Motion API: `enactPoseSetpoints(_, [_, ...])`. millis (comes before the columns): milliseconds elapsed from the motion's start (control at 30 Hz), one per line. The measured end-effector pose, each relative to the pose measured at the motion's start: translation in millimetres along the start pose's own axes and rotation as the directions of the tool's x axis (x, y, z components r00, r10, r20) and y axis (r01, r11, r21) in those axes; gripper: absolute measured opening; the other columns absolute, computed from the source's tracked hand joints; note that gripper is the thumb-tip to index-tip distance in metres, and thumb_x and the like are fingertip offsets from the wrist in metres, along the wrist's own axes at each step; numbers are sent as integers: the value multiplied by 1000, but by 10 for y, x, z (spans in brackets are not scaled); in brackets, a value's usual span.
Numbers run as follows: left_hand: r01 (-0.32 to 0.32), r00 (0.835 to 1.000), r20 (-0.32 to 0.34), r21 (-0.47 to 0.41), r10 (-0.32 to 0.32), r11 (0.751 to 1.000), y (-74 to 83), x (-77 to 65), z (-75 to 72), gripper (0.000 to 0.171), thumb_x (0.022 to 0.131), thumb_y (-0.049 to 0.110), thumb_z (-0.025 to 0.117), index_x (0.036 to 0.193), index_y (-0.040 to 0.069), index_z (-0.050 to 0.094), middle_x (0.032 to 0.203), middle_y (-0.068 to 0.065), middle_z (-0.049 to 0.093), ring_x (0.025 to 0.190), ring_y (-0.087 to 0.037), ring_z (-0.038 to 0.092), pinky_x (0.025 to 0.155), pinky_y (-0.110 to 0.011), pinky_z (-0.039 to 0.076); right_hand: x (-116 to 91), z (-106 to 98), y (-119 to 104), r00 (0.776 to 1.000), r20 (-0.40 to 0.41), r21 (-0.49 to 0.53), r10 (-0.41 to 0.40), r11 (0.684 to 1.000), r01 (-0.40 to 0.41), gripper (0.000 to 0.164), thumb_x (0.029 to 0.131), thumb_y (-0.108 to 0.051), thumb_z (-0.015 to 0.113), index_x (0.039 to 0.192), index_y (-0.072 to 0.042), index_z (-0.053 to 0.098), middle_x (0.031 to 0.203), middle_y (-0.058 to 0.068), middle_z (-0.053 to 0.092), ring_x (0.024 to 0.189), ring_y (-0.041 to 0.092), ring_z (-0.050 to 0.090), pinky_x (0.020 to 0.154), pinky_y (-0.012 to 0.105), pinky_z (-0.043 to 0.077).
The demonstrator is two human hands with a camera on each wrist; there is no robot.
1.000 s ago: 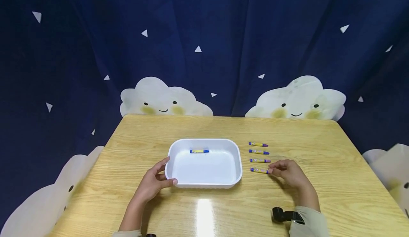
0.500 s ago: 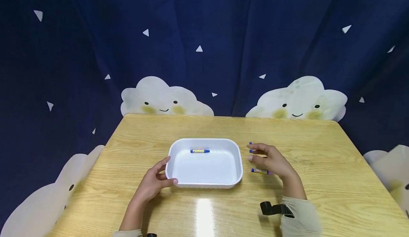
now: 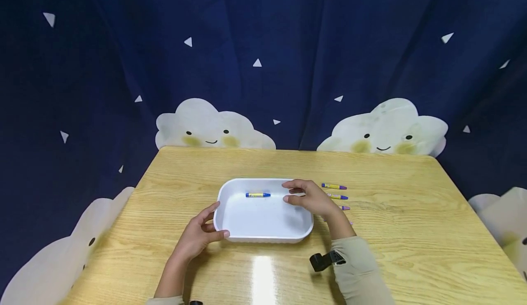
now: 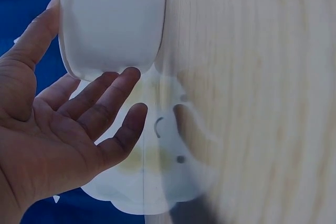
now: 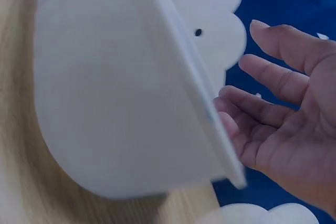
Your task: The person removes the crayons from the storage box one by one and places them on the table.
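A white plastic tray (image 3: pixel 263 225) lies on the table. Inside it, near the back wall, is one blue crayon (image 3: pixel 257 195) with a yellow wrapper. My left hand (image 3: pixel 197 234) steadies the tray's left end, thumb and fingertips touching its rim and wall; the left wrist view shows the palm apart from it. Over the tray's right part hovers my right hand (image 3: pixel 309 199), thumb and fingers spread, with nothing between them in the right wrist view. Right of the tray lie a purple crayon (image 3: pixel 334 186), a blue-tipped crayon (image 3: pixel 339 197) and others partly hidden by my wrist.
The light wooden table (image 3: pixel 411 232) ends at a dark blue curtain (image 3: pixel 263 17) with white triangles. White cloud cushions (image 3: pixel 380 129) stand along its back edge. A black wrist camera (image 3: pixel 323 261) sits on the right sleeve.
My right hand has moved left, from beside the nearest crayon, across the row, to above the tray. The left hand and the tray stay in place.
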State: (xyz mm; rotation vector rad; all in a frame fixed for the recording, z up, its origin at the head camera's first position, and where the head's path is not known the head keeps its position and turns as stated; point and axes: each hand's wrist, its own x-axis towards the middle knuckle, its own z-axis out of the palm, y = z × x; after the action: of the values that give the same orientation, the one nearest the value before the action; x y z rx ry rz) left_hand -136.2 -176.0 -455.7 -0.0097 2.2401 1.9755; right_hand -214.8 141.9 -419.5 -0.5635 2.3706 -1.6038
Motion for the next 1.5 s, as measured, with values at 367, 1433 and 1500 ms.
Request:
enactPoseSetpoints(367, [-8,1000,0,-2,8,1000,28,0,-4,86,66,-3,81,141,5,39,122,-27,51,101,-39,58,73,-34,52,344,317,128,998,49,-39,39,999,-37,41,82,-13,70,117,7,60,110,20,61,87,19,58,75,31,47])
enactPoseSetpoints(1433, [-9,1000,-8,5,9,1000,17,-6,-2,88,65,0,83,141,6,39,121,-25,51,101,-38,59,73,-33,52,479,832,195,962,-228,-292,148,932,-212,18,70,-12,79,86,-5,75,85,4,68,79,18,59,71,30,46])
enactPoseSetpoints(1500, [-24,1000,-4,6,24,1000,10,-7,6,88,65,0,83,141,4,39,120,-26,51,100,-39,58,73,-33,52,469,834,194,961,-227,-291,158,931,-222,14,69,-11,79,82,-7,76,84,3,70,81,19,61,74,30,47])
